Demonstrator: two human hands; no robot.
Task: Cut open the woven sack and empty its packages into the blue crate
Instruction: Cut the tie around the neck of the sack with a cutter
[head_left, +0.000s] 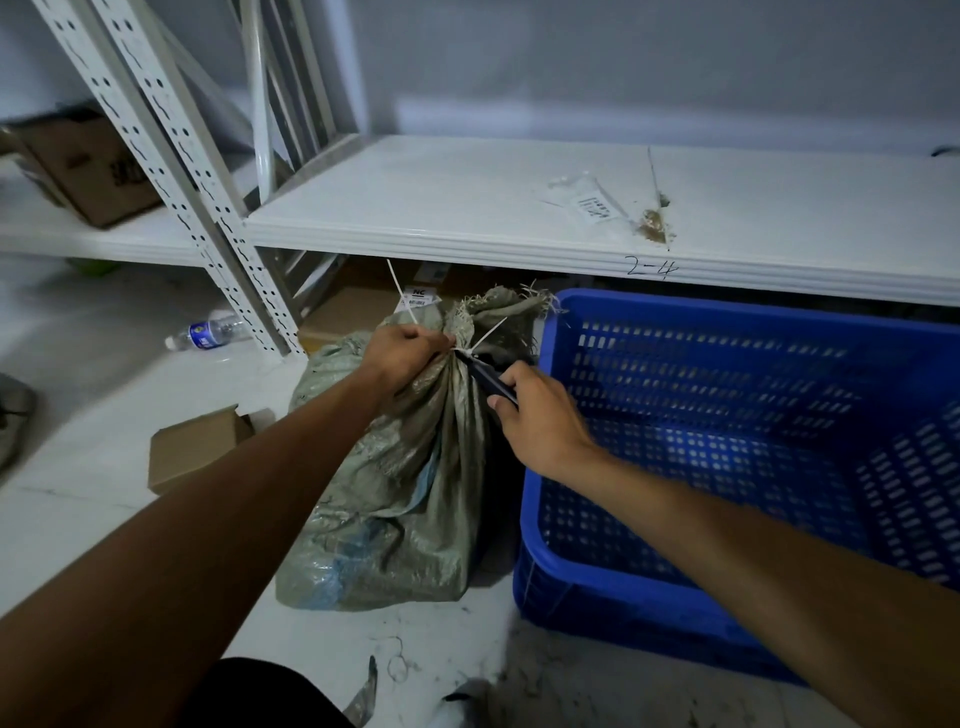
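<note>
Still on the cutting step: left hand (402, 356) bunching the grey-green woven sack (400, 467) neck, right hand (540, 421) gripping a dark-handled cutter (485, 379) at the white zip tie (485, 338), so next I'd guess a careful slice beside the empty blue perforated plastic crate (727, 441).

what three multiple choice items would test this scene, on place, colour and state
1. Where does the crate stand? A on a chair B on the floor beside the woven sack C atop the sack
2. Crate's colour? A blue B green C red
3. The sack's neck is? A cut open B tied shut C folded flat
B: it sits on the floor by the sack. A: its walls are blue. B: a white tie binds the neck the left hand grips, while the right hand holds a dark tool.
</note>
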